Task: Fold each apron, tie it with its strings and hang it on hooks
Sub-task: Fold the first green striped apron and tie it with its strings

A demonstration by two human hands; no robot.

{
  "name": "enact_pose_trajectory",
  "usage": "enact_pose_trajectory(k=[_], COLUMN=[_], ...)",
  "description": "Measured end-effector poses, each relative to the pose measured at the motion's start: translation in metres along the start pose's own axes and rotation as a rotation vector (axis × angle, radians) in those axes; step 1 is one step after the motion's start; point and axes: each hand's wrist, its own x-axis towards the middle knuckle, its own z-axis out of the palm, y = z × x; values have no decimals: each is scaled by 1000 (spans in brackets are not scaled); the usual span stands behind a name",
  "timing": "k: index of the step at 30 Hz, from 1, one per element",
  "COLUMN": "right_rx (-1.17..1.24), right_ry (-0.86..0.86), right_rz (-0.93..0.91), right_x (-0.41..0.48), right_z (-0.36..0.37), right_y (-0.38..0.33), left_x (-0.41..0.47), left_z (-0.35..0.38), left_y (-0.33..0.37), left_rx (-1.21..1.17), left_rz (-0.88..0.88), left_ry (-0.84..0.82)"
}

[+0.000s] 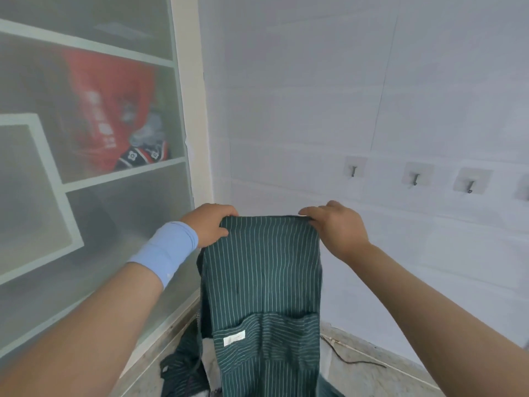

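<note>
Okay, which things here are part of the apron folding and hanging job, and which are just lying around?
Part of the job: green striped apron, gripped at its top edge by the left hand and right hand; wall hooks.
Just lying about: frosted cabinet; red item inside it; dark cord on the floor.

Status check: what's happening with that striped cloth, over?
Left hand and right hand grip green striped apron by top edge. Apron hangs down. Hooks bare, nothing blocking.
</note>
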Motion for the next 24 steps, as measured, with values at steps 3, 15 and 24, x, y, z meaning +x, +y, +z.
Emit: enact_pose_trajectory(k=[3,15,24], right_rx=[4,1554,266], right_ry=[-302,-1161,-706], right_rz=[220,862,577], right_x=[6,17,-7], right_z=[-27,-99,37], right_y=[-18,3,-15], left_x=[-21,-71,21], left_z=[-10,-98,59], left_y=[9,21,-19], left_rx=[277,-338,79], left_rz=[-23,-53,-203], left_ry=[26,-510,-27])
